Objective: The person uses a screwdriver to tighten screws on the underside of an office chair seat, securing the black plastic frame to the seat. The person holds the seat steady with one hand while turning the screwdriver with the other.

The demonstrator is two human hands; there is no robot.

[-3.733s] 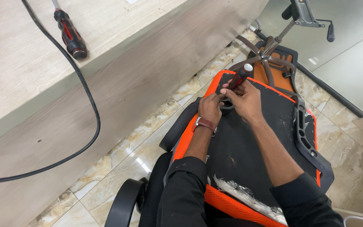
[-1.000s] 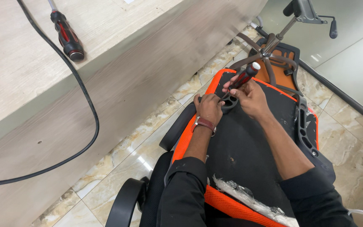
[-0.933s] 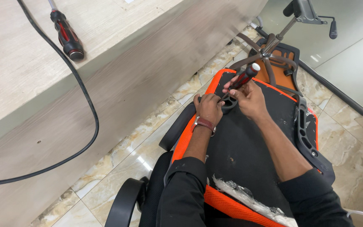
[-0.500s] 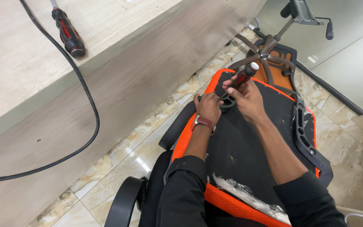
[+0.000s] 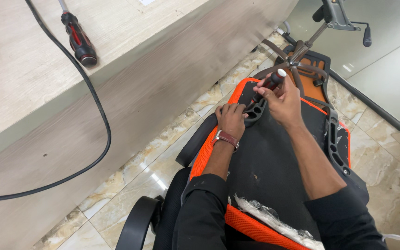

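Little had moved since the earlier frames: the right hand (image 5: 281,99) remained wrapped around the screwdriver (image 5: 268,84), whose white-capped end had tipped only slightly. Beneath both hands lay the overturned chair (image 5: 274,162), black with orange edging, on the marble floor (image 5: 140,171). Left of the grip ran the long wooden table (image 5: 33,69), carrying a black cable (image 5: 100,120) and a second red-and-black screwdriver (image 5: 78,39). The right grip was closed tight on the handle, tip angled down into the black plastic bracket (image 5: 255,109). The left hand (image 5: 231,119), just below-left of it, pressed curled fingers against that bracket.
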